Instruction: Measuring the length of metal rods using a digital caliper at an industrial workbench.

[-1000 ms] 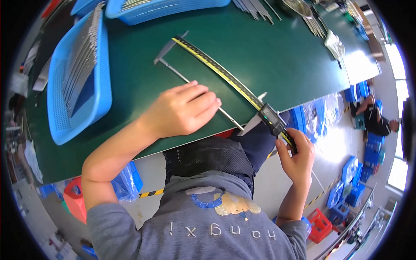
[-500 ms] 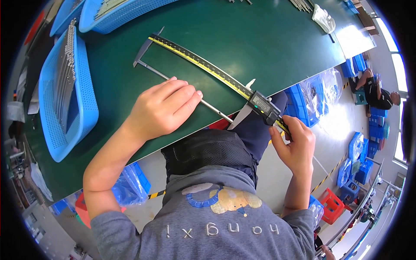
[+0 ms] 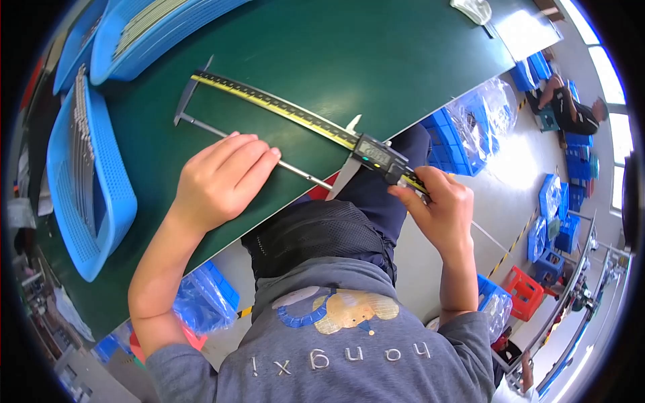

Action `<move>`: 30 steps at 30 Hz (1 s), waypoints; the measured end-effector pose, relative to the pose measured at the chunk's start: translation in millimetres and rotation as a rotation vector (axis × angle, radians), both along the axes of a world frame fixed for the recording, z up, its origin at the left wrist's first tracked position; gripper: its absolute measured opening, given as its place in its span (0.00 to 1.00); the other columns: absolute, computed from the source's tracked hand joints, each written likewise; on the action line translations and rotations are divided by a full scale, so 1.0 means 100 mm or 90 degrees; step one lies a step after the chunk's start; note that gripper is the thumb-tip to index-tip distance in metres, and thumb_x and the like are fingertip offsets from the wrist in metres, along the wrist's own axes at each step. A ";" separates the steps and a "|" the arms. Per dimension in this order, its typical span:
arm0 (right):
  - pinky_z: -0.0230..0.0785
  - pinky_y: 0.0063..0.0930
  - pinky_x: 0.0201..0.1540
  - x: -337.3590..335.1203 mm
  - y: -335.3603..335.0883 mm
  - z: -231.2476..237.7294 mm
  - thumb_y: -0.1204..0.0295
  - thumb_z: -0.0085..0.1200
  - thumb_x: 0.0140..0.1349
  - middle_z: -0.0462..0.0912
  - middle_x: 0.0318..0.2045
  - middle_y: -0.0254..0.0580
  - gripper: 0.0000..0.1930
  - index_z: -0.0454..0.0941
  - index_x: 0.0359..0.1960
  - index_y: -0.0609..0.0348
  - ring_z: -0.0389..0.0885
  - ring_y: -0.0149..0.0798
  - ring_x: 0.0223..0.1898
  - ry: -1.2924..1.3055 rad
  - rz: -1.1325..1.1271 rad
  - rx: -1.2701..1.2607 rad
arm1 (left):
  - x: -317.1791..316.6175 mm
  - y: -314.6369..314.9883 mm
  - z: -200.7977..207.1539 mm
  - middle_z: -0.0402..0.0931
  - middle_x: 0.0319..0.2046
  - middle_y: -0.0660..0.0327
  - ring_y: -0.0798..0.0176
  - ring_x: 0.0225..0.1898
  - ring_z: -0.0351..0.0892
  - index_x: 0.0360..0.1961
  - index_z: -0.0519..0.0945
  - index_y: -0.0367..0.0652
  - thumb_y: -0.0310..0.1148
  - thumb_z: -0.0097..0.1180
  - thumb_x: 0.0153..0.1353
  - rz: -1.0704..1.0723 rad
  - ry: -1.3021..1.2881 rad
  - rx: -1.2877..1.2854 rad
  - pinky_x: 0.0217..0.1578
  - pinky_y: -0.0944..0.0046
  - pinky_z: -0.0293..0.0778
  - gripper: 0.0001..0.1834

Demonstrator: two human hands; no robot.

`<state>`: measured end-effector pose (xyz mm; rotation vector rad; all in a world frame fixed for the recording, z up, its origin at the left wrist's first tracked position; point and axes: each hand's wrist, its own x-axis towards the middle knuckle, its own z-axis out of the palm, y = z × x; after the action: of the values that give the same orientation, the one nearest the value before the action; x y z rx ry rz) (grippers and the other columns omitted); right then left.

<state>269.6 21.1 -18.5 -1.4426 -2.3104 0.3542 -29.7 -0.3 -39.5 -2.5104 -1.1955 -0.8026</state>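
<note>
1. Head view, the hands: the left hand (image 3: 225, 180) lies palm down, fingers loosely spread and closing on nothing, pressing a thin metal rod (image 3: 295, 171) flat onto the green table (image 3: 376, 60). The right hand (image 3: 440, 208) is pinched shut around the near right end of a long digital caliper (image 3: 302, 121), just beyond its display slider (image 3: 376, 156).

2. Head view, the measured thing: the rod runs along the table between the caliper's fixed jaw at the far left and the sliding jaw at the right, parallel to the yellow scale beam.

3. Head view, handling: the rod looks stiff, light and smooth, so it would likely roll or slip; holding it down at mid-length seems the surest grip. The caliper looks rigid and fairly heavy, best held at the slider end.

4. Head view, surroundings: blue mesh trays (image 3: 87, 168) of similar rods sit at the far left; blue crates (image 3: 457, 134) stand on the floor to the right.
</note>
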 end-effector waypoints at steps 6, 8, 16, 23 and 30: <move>0.66 0.32 0.19 0.00 -0.02 0.00 0.54 0.64 0.50 0.77 0.19 0.36 0.18 0.77 0.27 0.56 0.77 0.41 0.17 -0.024 0.001 -0.007 | -0.01 0.03 0.04 0.78 0.33 0.60 0.58 0.37 0.80 0.34 0.82 0.41 0.24 0.59 0.44 -0.023 -0.012 -0.063 0.38 0.60 0.79 0.12; 0.66 0.33 0.19 0.00 -0.03 0.00 0.53 0.64 0.49 0.78 0.20 0.36 0.19 0.77 0.27 0.55 0.77 0.42 0.18 -0.019 0.001 -0.017 | -0.01 0.03 0.05 0.78 0.33 0.60 0.57 0.38 0.80 0.35 0.82 0.41 0.24 0.59 0.44 -0.022 -0.014 -0.075 0.39 0.60 0.79 0.13; 0.67 0.33 0.21 -0.02 -0.02 -0.02 0.54 0.64 0.49 0.77 0.21 0.38 0.18 0.76 0.29 0.56 0.77 0.43 0.19 0.021 0.004 -0.037 | -0.04 0.03 -0.02 0.78 0.35 0.59 0.56 0.40 0.79 0.38 0.81 0.41 0.24 0.61 0.44 -0.013 -0.030 -0.110 0.39 0.60 0.78 0.15; 0.67 0.36 0.21 -0.05 0.03 -0.04 0.56 0.62 0.50 0.76 0.21 0.40 0.17 0.76 0.29 0.57 0.77 0.46 0.20 0.032 0.009 -0.037 | -0.04 0.06 0.10 0.77 0.33 0.60 0.56 0.39 0.80 0.33 0.82 0.42 0.25 0.58 0.48 0.002 0.029 -0.081 0.41 0.59 0.78 0.09; 0.66 0.37 0.22 -0.05 0.59 -0.01 0.58 0.59 0.51 0.79 0.23 0.42 0.18 0.76 0.38 0.58 0.78 0.46 0.22 0.003 0.086 -0.045 | 0.04 0.40 0.37 0.77 0.32 0.58 0.56 0.33 0.81 0.32 0.79 0.39 0.22 0.58 0.47 0.026 0.016 0.031 0.38 0.57 0.80 0.08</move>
<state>264.2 80.5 -20.0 -1.3181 -2.4207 0.4814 -25.3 39.7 -3.0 -2.4418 -1.2004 -0.7782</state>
